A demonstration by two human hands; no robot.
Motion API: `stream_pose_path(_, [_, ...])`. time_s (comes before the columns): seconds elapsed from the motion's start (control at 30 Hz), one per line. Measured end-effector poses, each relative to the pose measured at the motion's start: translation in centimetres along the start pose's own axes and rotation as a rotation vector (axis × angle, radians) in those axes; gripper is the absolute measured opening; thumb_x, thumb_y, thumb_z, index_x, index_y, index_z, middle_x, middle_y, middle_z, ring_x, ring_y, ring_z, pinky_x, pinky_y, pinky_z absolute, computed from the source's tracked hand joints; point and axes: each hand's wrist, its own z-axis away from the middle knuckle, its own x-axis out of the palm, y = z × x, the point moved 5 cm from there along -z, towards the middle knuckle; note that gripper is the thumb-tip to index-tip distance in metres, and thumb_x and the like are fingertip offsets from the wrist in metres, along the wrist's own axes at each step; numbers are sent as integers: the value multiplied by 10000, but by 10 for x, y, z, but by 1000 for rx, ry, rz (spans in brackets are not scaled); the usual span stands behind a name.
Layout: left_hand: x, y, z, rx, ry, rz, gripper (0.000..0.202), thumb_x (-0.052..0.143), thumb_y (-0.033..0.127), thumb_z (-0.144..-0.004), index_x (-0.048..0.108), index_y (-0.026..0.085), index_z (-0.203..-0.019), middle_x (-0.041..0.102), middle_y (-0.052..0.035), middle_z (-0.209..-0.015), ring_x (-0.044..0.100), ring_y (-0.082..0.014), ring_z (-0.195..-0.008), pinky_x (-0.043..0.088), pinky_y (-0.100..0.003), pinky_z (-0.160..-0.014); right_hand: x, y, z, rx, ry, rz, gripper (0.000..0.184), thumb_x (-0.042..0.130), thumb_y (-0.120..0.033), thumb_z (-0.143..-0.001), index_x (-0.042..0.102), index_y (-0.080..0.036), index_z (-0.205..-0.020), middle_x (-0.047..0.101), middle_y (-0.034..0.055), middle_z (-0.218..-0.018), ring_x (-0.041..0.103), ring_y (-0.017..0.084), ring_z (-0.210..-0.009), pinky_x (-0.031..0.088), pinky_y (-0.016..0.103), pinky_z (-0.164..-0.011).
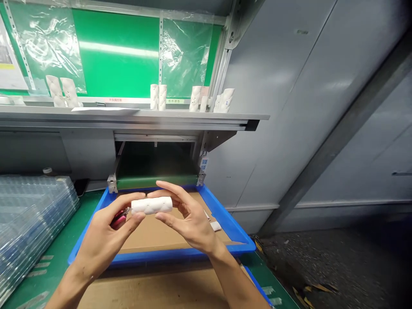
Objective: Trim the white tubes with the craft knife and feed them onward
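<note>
Both my hands hold a white cylindrical plastic part [151, 205] level above a blue tray [240, 238]. My left hand [107, 234] pinches its left end between thumb and fingers, and a pink-handled tool [118, 218] is tucked in the same hand. My right hand [186, 214] grips the right end, fingers curled round it. The tray is lined with brown cardboard [154, 236].
A stack of clear plastic blister trays [30, 214] stands at the left on the green bench. Several white parts [157, 97] stand on a metal shelf [161, 116] before a green board. A small white piece [215, 226] lies in the tray. Grey wall panels rise at the right.
</note>
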Motion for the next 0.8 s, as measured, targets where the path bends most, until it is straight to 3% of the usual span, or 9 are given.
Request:
stream_pose_path(0.17, [-3,-2,1,-10,17,-43,390,767,597,-950,836,297,-1189,726,14,-799,513,-119,-581,467,-213,-527,-1,-1,-1,31,7,-20,560,862,-396,-970,642,-272,-1471,817,81,-1282,809,218,-1123,675,356,-1001])
stream_pose_path(0.3, [-3,-1,-1,8,-22,-23,376,741,593,-975,835,310,-1204,787,-14,-925,607,-140,-670,510,-220,-584,-1,-6,-2,-20,14,24,494,872,-378,-958,695,-279,-1409,816,65,-1277,793,225,-1173,649,386,-1075])
stream_pose_path(0.43, [-3,1,0,12,-7,-55,365,762,591,-960,836,315,-1188,684,24,-728,499,-134,-594,448,-237,-549,-1,-3,-3,16,-19,-11,513,840,-368,-988,657,-275,-1458,792,81,-1351,776,218,-1217,635,366,-1078])
stream_pose_path(0.5, [-2,-1,1,-18,-10,-66,380,756,589,-963,819,316,-1220,672,26,-736,496,-141,-617,430,-244,-553,-1,-1,-3,17,-26,-27,518,827,-324,-1001,637,-277,-1480,800,69,-1330,788,193,-1161,640,335,-1045])
stream_pose_path(0.63, [-2,-4,3,-102,-18,-53,410,732,586,-972,778,316,-1277,725,2,-899,567,-155,-707,419,-244,-567,-2,-3,-3,-77,-22,16,563,846,-216,-973,637,-301,-1489,787,36,-1338,767,175,-1202,610,312,-1094])
stream_pose_path(0.8, [-1,0,2,-73,1,-79,361,736,572,-971,779,310,-1216,650,40,-792,454,-118,-596,413,-221,-544,0,-14,-3,-228,-37,220,480,799,-159,-1003,664,-287,-1445,761,40,-1386,726,192,-1295,570,334,-1157])
